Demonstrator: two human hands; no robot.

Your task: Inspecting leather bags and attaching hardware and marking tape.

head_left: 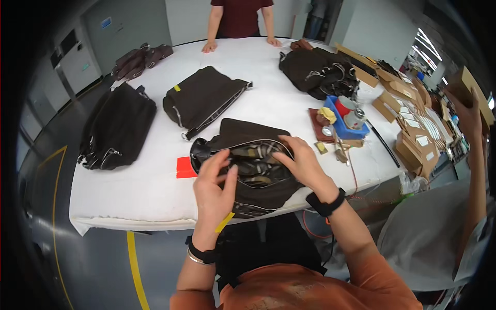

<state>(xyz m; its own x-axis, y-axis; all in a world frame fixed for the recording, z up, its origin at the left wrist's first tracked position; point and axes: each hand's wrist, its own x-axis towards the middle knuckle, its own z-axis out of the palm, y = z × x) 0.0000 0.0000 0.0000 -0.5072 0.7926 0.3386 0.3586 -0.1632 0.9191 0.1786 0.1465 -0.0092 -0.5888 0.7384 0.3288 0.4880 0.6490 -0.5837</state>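
A dark brown fabric bag (263, 195) lies at the table's near edge with its zipped mouth spread wide. Inside shows a plaid lining (256, 165) in tan and black. My left hand (214, 181) is over the left side of the mouth, thumb and fingers apart, a black shiny end piece beside its fingertips. At the right side of the mouth, my right hand (305, 161) touches the rim, its thumb reaching inward and apart from the fingers. A strip of yellow tape (225, 222) shows next to my left wrist.
More dark bags lie around: one flat (206, 98), one left (118, 126), a heap (320, 72) far right. Red tape (185, 167) marks the white table (129, 196). A blue tray (349, 128) holds small containers. Cardboard boxes (416, 150) crowd the right; people stand opposite and at right.
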